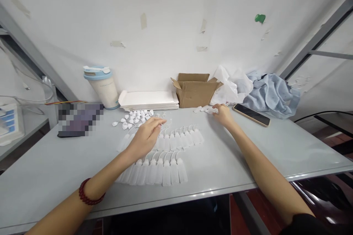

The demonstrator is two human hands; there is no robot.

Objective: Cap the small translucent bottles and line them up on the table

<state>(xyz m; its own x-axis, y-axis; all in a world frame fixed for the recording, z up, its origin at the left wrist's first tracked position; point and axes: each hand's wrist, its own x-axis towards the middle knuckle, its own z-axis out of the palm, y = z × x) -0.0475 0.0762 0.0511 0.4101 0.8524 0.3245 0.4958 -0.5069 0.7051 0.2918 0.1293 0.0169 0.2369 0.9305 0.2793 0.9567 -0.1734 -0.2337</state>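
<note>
My left hand (146, 134) hovers over the left part of the upper row of translucent plastic pieces (180, 140), its fingers pressed together; whatever they hold, if anything, is too small to name. A second row of similar pieces (158, 172), with thin curved stems, lies nearer the table's front edge. Behind my left hand is a scatter of small white caps (132, 118). My right hand (223, 115) is at a few small translucent pieces (204, 109) in front of the cardboard box, its fingers closed around the rightmost one.
Along the wall stand a cup with a blue lid (103, 88), a stack of white envelopes (149, 100), an open cardboard box (195, 91), a white plastic bag (231, 84) and a blue cloth (271, 95). A phone (251, 115) lies right of my right hand.
</note>
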